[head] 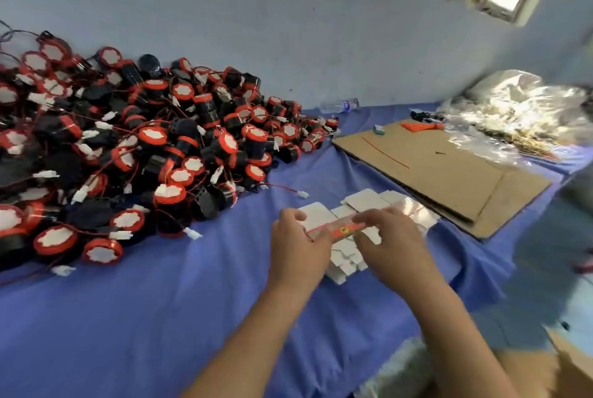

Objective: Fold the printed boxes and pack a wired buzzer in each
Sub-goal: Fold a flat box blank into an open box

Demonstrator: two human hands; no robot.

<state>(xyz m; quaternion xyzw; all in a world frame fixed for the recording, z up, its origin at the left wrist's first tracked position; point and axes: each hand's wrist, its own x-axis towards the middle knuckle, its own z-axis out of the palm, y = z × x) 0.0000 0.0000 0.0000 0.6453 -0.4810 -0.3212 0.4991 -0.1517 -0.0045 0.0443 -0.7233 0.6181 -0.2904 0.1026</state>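
Head cam: barely started imo. Left hand point(298, 245) and right hand point(396, 245) both have a pinching grip on one flat box point(340, 230) over the blanks point(364, 203); buzzers point(144, 147) heaped, none packed.

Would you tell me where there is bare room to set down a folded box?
This side of the heap of red-capped black buzzers, left of the left hand, the blue cloth is bare. The brown cardboard sheet is mostly bare. The heap is crowded.

— The buzzer pile point(128, 147)?
— Cut off at the left edge; count undeterminable.
— The printed box point(340, 230)?
— Print blurred, unreadable. The left hand point(298, 246) and right hand point(391, 246) cover its ends and part of the flat boxes point(365, 203). Far-right plastic bag point(519, 102): contents indistinct.
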